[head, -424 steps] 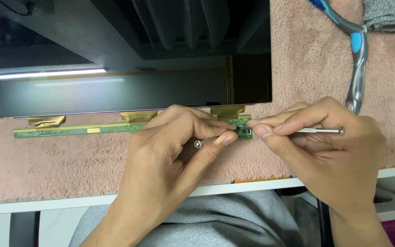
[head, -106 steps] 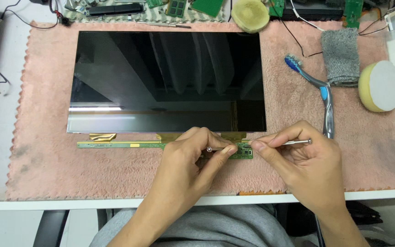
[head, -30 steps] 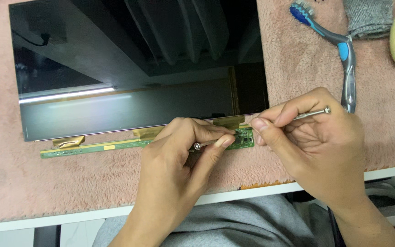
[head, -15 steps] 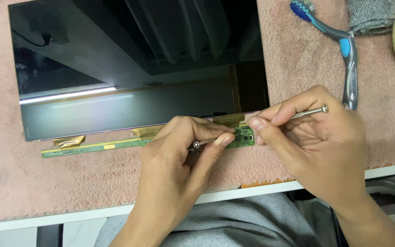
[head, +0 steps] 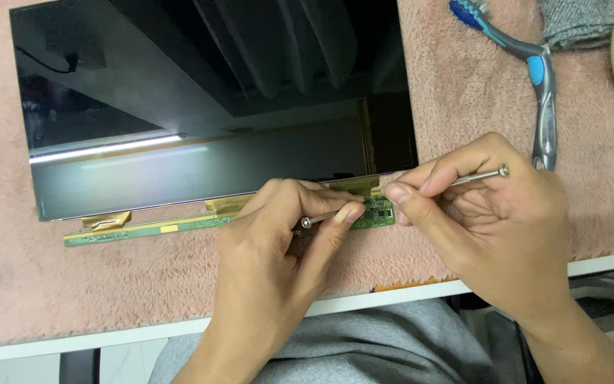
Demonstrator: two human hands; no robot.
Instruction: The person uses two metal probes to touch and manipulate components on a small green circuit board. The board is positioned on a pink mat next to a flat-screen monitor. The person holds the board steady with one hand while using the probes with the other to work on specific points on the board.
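Both hands working the green circuit strip (head: pixel 200 225) at the display panel (head: pixel 214 114) edge. Left hand (head: pixel 278 249) pinching a small metal tool (head: pixel 319 218); right hand (head: pixel 492 227) gripping a thin metal probe (head: pixel 479 176), tips just beside the strip's end. Best keeping pressure light, tools low.

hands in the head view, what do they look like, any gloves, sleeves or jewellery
Both are bare: the left hand and the right hand wear no gloves, and no rings or watch show. No sleeves reach the wrists or the forearms in view. Fingernails are short and unpainted. Grey clothing shows below, at the table edge.
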